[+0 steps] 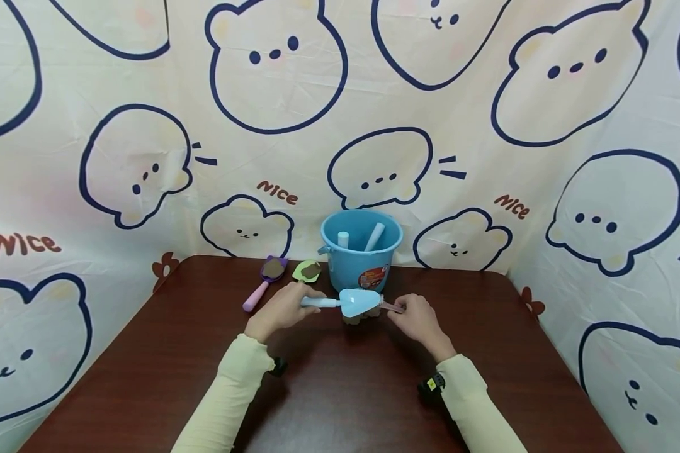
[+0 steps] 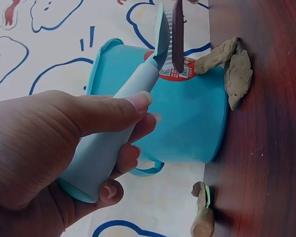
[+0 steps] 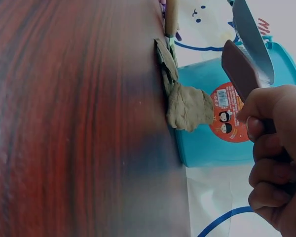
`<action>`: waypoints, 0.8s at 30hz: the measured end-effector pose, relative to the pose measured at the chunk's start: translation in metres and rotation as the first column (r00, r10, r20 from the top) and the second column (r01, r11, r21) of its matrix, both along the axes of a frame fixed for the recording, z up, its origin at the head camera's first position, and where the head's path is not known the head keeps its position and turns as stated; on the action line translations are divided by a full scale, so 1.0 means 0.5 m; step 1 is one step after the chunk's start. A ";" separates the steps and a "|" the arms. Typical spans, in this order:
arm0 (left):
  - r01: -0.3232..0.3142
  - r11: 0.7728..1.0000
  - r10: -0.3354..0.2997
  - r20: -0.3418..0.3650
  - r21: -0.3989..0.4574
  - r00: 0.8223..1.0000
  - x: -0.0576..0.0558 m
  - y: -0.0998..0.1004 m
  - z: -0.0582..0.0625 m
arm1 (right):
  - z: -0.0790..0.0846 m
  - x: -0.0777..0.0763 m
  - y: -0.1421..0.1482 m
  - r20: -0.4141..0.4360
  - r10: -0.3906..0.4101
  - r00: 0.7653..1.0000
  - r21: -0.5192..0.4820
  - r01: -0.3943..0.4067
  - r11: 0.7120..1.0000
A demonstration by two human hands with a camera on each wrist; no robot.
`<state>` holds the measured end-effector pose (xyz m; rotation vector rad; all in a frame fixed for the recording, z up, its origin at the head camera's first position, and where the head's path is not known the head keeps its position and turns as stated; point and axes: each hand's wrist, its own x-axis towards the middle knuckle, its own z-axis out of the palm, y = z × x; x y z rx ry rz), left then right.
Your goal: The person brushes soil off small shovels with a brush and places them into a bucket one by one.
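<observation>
My left hand (image 1: pixel 283 307) grips the pale blue handle of a small toy trowel (image 1: pixel 358 302), its blade held out over the table toward the right. In my right hand (image 1: pixel 422 319) is a brush (image 3: pixel 240 69) with a brownish-pink back and pale bristles. The bristles lie against the trowel blade, as the left wrist view shows. Below the two tools, lumps of brown clay-like material (image 2: pixel 238 79) sit on the table at the foot of a blue bucket (image 1: pixel 345 264).
The bucket stands near the back edge, with two light blue handles (image 1: pixel 376 236) sticking up inside. To its left lie a purple shovel with a pink handle (image 1: pixel 255 297) and a green shovel (image 1: pixel 299 272), each bearing brown material. A patterned curtain (image 1: pixel 277 157) surrounds the brown table (image 1: pixel 147 365).
</observation>
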<state>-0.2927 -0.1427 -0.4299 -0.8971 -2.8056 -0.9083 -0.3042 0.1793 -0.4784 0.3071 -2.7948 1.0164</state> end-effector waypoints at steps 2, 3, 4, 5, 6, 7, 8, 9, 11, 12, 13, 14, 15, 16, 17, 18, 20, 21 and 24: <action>0.002 1.000 -0.002 0.004 0.004 1.000 0.001 0.001 -0.002 | 0.001 0.000 0.002 -0.005 -0.004 1.000 0.013 0.004 1.000; 0.000 1.000 0.000 0.004 0.004 1.000 0.001 0.001 -0.003 | 0.001 0.000 0.004 -0.007 -0.005 1.000 0.019 0.005 1.000; -0.001 1.000 0.001 0.004 0.003 1.000 0.001 0.001 -0.003 | 0.001 -0.001 0.005 -0.010 -0.006 1.000 0.020 0.006 1.000; -0.002 1.000 0.002 0.002 0.002 1.000 0.001 0.001 -0.003 | 0.002 -0.001 0.007 -0.014 -0.007 1.000 0.022 0.008 1.000; -0.004 1.000 0.004 0.002 0.002 1.000 0.001 0.001 -0.002 | 0.003 -0.002 0.008 -0.019 -0.010 1.000 0.023 0.010 1.000; -0.005 1.000 0.005 0.000 0.001 1.000 0.000 0.001 -0.001 | 0.004 -0.003 0.010 -0.026 -0.012 1.000 0.024 0.012 1.000; -0.008 1.000 0.008 -0.002 0.002 1.000 0.000 0.000 0.001 | 0.004 -0.005 0.012 -0.034 -0.014 0.999 0.028 0.015 0.999; -0.009 1.000 0.009 -0.004 0.002 1.000 -0.001 0.000 0.002 | 0.004 -0.006 0.014 -0.041 -0.016 0.999 0.027 0.017 0.999; -0.010 1.000 0.010 -0.005 0.001 1.000 -0.003 -0.001 0.004 | 0.006 -0.008 0.018 -0.052 -0.017 0.999 0.027 0.019 0.999; -0.012 1.000 0.012 -0.002 0.001 1.000 -0.004 -0.001 0.005 | 0.007 -0.008 0.020 -0.056 -0.016 0.998 0.029 0.018 0.999; -0.013 1.000 0.013 0.000 -0.001 1.000 -0.005 -0.002 0.005 | 0.008 -0.009 0.022 -0.060 -0.016 0.998 0.032 0.018 0.999; -0.012 1.000 0.012 0.001 -0.004 1.000 -0.006 -0.002 0.005 | 0.009 -0.009 0.024 -0.063 -0.015 0.998 0.033 0.017 0.999; -0.010 1.000 0.010 0.003 -0.006 1.000 -0.007 -0.002 0.005 | 0.010 -0.010 0.026 -0.066 -0.015 0.998 0.034 0.018 0.999; -0.010 1.000 0.010 0.003 -0.007 1.000 -0.008 -0.003 0.005 | 0.012 -0.010 0.028 -0.071 -0.017 0.997 0.035 0.019 0.999; -0.009 1.000 0.009 0.003 -0.006 1.000 -0.008 -0.003 0.006 | 0.013 -0.010 0.030 -0.077 -0.018 0.997 0.037 0.021 0.999; -0.007 1.000 0.007 0.001 -0.004 1.000 -0.008 -0.003 0.006 | 0.015 -0.010 0.032 -0.083 -0.021 0.996 0.041 0.025 0.999; -0.007 1.000 0.007 0.000 -0.001 1.000 -0.009 -0.004 0.006 | 0.017 -0.009 0.034 -0.088 -0.023 0.996 0.041 0.027 0.999; -0.009 1.000 0.009 0.000 0.002 1.000 -0.009 -0.004 0.005 | 0.018 -0.009 0.035 -0.089 -0.024 0.996 0.045 0.028 0.999; -0.014 1.000 0.014 -0.001 0.003 1.000 -0.007 -0.006 0.003 | 0.018 -0.008 0.036 -0.083 -0.023 0.996 0.051 0.027 0.998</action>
